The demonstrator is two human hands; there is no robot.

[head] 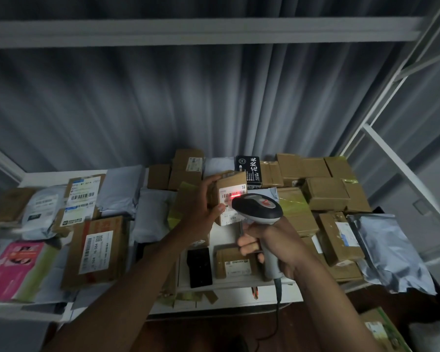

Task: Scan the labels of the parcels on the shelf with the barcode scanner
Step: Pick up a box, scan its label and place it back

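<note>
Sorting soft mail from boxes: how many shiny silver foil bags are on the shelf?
1: a silver foil bag lies at the shelf's right edge, beside the brown boxes. Others may be hidden under parcels.

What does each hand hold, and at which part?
The left hand grips a small box by its left side. The right hand grips the scanner by its handle.

Small brown cardboard parcel [230,196] lifted off shelf [239,290], centre of scene, tilted, white label [233,203] facing near. Red scan line across label's barcode, upper part. Barcode scanner [258,208], grey body, black head with red-marked top, held just near-right of parcel, head aimed at label, cable hanging down off handle. More brown boxes, grey mailer bags lie flat on white shelf, left and right.
</note>
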